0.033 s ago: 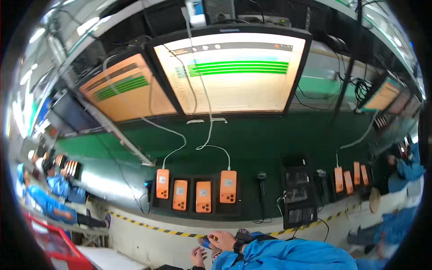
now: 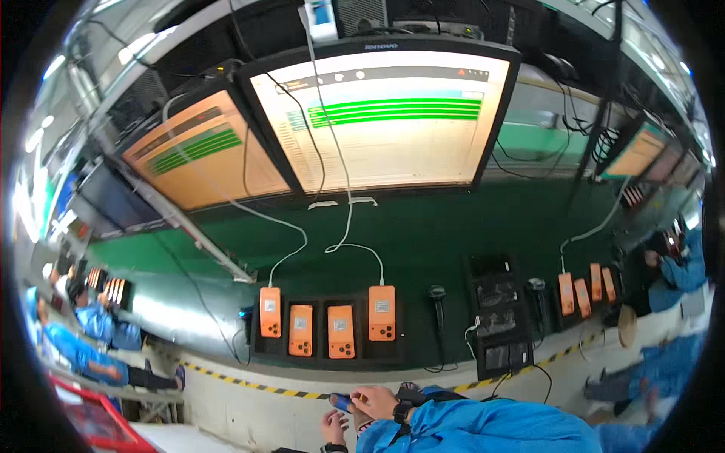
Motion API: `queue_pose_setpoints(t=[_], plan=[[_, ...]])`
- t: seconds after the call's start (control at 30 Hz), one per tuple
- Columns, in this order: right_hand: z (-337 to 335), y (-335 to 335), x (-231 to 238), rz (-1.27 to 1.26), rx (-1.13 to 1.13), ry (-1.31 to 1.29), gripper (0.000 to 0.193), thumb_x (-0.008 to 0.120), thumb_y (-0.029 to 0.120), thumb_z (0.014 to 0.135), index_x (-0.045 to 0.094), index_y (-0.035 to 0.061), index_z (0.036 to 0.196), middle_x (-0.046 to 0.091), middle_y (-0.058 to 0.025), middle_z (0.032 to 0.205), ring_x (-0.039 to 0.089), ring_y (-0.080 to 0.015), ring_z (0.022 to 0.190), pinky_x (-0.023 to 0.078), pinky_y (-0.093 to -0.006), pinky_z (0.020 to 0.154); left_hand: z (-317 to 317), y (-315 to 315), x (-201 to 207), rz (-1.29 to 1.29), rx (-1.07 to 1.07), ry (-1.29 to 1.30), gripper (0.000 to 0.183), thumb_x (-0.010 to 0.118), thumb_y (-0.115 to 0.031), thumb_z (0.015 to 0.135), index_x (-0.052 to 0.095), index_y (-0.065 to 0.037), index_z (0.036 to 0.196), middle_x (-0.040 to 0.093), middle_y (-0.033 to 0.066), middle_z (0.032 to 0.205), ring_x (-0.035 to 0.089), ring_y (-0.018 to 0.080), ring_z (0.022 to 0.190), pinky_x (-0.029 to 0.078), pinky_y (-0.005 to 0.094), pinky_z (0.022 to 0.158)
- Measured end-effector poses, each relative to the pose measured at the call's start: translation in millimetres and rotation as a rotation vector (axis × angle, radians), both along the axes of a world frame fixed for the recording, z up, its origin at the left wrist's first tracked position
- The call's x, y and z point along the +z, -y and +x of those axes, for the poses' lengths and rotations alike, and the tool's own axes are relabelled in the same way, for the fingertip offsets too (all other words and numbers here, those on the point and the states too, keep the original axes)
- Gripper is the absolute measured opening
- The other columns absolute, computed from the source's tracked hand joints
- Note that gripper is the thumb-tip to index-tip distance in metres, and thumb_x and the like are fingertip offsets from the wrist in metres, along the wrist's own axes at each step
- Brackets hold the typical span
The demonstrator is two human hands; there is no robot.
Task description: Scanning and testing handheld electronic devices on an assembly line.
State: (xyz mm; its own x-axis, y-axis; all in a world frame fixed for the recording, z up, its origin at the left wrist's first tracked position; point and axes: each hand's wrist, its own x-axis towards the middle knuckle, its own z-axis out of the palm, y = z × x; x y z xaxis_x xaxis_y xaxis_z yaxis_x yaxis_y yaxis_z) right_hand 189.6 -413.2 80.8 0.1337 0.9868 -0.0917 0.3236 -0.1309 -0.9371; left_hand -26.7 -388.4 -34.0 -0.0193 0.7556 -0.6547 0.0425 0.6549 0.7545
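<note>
At the lower edge my left hand point(image 2: 333, 428) is raised with its fingers loosely bent and apart, holding nothing. Just above and right of it, my right hand point(image 2: 377, 402), in a blue sleeve with a black band at the wrist, has its fingers curved and apart. Nothing shows in its grasp; a blue item point(image 2: 339, 402), apparently footwear, appears behind the fingertips. Both hands are off the bench, nearest to a black tray point(image 2: 317, 362) of orange phones. The outer left phone point(image 2: 269, 312) and outer right phone point(image 2: 382, 313) have white cables plugged in; two middle phones point(image 2: 340, 332) have none.
A large monitor point(image 2: 377, 151) with green bars stands behind the tray, a second monitor point(image 2: 211, 151) to its left. Right of the tray are a handheld scanner point(image 2: 438, 317), black trays point(image 2: 504, 356) and more orange phones point(image 2: 581, 298). People in blue sit at both sides.
The view has shifted slightly, so the bench and monitors sit a little further left. My hands keep nearly the same pose.
</note>
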Motion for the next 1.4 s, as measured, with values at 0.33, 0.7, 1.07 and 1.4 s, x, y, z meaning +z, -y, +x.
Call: queue_pose_setpoints(t=[0.33,0.7,1.07,1.4], plan=[[11.6,-84.0,5.8,0.109,-0.577,0.023,0.035,0.06,0.022,0.083,0.05,0.004,0.112,0.065,-0.0107,0.085,0.063,-0.0157,0.068,0.048,-0.0286,0.056,78.6,-170.1,112.7,0.607,-0.642,0.018,0.016,0.054,-0.003,0.081,0.059,-0.003,0.096,0.063,0.0076,0.076,0.061,0.0143,0.069,0.046,0.0239,0.06],[137.5,-152.4,-29.4,0.112,-1.091,0.904,0.037,0.061,0.025,0.076,0.053,0.0046,0.105,0.057,-0.0167,0.103,0.051,-0.0361,0.095,0.042,-0.0469,0.079,105.1,-215.6,93.1,0.936,-1.193,-0.508,0.066,0.066,-0.028,0.068,0.041,-0.018,0.128,0.022,0.028,0.141,0.017,0.0438,0.132,0.016,0.0542,0.103],[175.6,-173.5,-50.9,-0.414,-0.82,0.789,0.033,0.04,0.031,0.09,0.06,0.0084,0.077,0.064,-0.0135,0.072,0.061,-0.0344,0.068,0.042,-0.048,0.07,105.3,-207.2,65.7,1.026,-1.218,-0.656,0.064,0.064,-0.026,0.068,0.042,-0.017,0.128,0.028,0.0229,0.14,0.024,0.0412,0.13,0.023,0.0532,0.103],[150.2,-158.3,-41.4,0.115,-0.764,0.795,0.025,0.054,0.015,0.083,0.054,0.0089,0.107,0.061,-0.0038,0.101,0.048,-0.0229,0.109,0.033,-0.0439,0.094,120.2,-213.3,104.5,0.928,-1.274,-0.666,0.062,0.064,-0.026,0.068,0.043,-0.012,0.125,0.027,0.0297,0.138,0.024,0.0455,0.128,0.023,0.053,0.101]])
